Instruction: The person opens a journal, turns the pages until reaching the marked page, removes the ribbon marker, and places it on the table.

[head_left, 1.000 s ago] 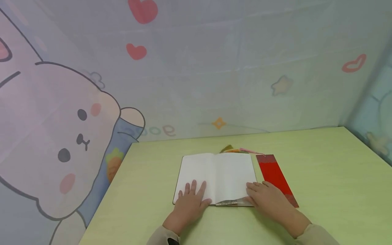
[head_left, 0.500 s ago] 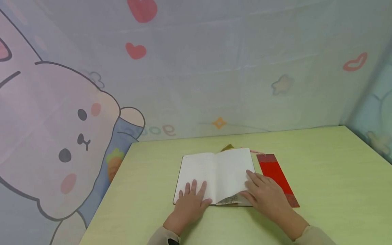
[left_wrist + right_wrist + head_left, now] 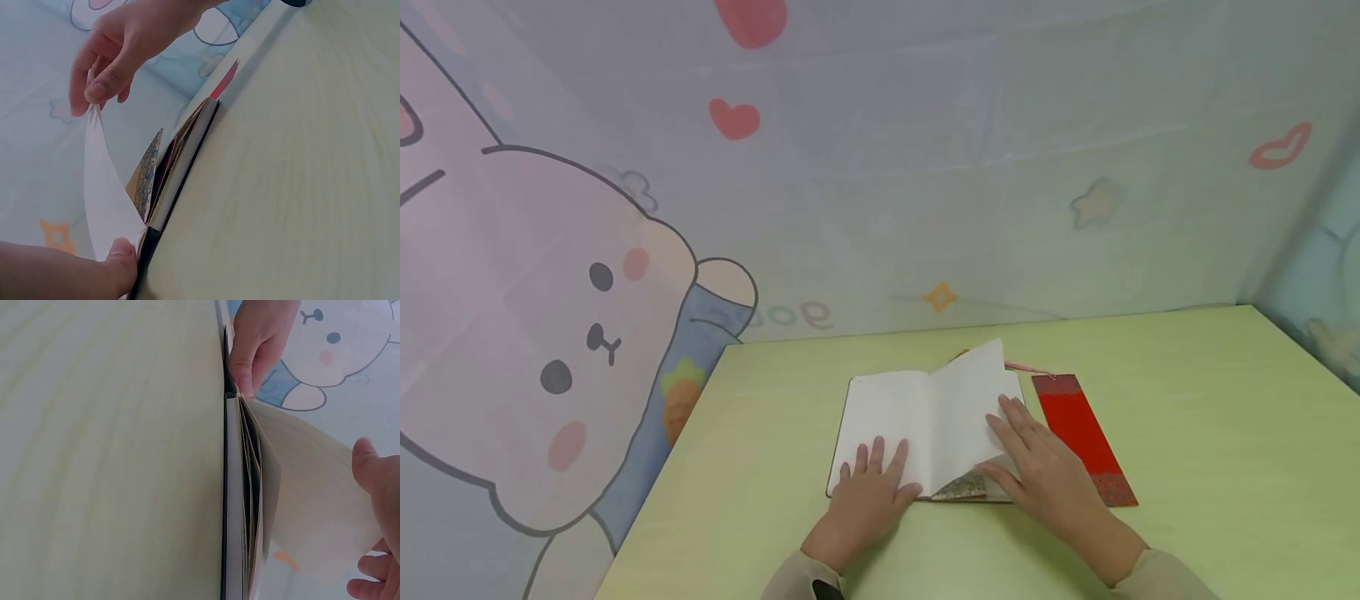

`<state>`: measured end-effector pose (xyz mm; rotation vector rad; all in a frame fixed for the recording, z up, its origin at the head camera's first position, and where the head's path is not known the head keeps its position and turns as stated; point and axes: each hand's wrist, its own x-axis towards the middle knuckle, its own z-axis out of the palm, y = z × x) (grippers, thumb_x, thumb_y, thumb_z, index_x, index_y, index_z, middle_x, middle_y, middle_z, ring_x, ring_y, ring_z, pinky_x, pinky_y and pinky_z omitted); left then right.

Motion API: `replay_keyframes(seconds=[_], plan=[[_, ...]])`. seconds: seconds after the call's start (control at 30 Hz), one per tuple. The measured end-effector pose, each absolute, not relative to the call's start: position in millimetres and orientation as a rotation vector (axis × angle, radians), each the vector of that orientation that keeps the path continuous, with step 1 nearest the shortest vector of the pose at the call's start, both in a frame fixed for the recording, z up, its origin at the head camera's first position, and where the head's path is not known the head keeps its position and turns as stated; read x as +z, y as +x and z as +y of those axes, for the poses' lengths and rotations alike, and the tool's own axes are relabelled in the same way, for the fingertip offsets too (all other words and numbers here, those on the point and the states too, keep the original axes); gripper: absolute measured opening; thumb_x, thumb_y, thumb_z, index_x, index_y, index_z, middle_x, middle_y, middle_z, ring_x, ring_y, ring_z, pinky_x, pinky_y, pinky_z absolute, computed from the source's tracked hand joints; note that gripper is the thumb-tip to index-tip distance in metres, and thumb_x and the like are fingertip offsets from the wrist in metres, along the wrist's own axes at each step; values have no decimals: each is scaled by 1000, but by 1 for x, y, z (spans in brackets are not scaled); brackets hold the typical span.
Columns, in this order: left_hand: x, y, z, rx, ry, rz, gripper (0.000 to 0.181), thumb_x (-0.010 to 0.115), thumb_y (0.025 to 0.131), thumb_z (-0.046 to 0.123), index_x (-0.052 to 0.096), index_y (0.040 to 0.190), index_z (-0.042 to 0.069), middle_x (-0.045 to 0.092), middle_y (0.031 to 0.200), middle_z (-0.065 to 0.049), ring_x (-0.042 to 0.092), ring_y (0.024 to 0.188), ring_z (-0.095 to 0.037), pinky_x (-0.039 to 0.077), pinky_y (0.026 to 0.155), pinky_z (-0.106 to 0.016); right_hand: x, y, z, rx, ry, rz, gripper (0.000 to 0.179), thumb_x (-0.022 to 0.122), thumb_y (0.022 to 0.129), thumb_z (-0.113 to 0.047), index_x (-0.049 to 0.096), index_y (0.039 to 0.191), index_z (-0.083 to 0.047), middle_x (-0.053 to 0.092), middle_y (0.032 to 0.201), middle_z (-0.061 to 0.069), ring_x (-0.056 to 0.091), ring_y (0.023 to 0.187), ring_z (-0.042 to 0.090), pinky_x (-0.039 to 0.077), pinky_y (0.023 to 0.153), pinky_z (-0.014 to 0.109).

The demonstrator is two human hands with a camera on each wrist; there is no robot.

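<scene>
A notebook (image 3: 883, 404) lies spread on the table. Across its left page rests my left hand (image 3: 867, 502), fingers straight and spread, its thumb by the spine. My right hand (image 3: 1051, 471) holds the outer edge of a raised white page (image 3: 961, 404) between thumb and fingers, as the left wrist view shows best. Under that page, a patterned card (image 3: 149, 175) and other flat pieces stick up between the leaves. A red bookmark (image 3: 1078, 429) with a pink cord lies just right of the notebook, partly behind my right hand.
The pale green table (image 3: 760, 442) extends on both sides of the notebook. A cloth backdrop (image 3: 880, 192) printed with a rabbit and hearts hangs along the far edge and sides.
My right hand has lifted the right-hand page and moved it up and leftward, so it slants and uncovers more beneath. The left hand stays in place.
</scene>
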<state>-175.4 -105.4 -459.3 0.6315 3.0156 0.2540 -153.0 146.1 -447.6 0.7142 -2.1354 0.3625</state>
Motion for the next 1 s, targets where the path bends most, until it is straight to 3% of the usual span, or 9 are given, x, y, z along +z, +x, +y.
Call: replay_keyframes(seconds=[0.2,0.43,0.57,0.77,1.0], plan=[[-455,-179,-99,269,574,3021,68,32,94,58,30,147,15,24,148,-23,20,134,-44,17,103,-61,-446,-160,145,356,744,-2133,66,34,96,-54,58,120,3,50,131,23,49,118,37,45,88,45],[-455,-182,-87,184,553,3136,88,28,83,76,37,143,13,27,146,-25,20,133,-48,8,103,-64,-444,-168,143,367,818,-2124,63,41,95,-51,56,123,4,48,132,23,46,121,37,44,89,47],[-456,-183,-83,150,563,3173,97,29,79,80,34,144,9,22,148,-24,16,135,-45,5,104,-63,-443,-171,141,366,861,-2104,63,39,96,-49,54,125,5,48,132,24,46,121,39,44,90,48],[-452,-184,-81,154,655,3223,98,36,81,75,28,145,1,24,148,-23,21,135,-41,12,105,-59,-444,-172,138,342,913,-2096,64,34,98,-49,51,129,4,44,135,26,43,123,41,42,92,49],[-446,-182,-80,216,835,3214,82,45,87,62,34,142,2,25,149,-19,22,136,-35,17,105,-58,-443,-173,137,339,946,-2084,60,35,99,-45,51,129,4,45,135,25,42,123,42,43,91,50]])
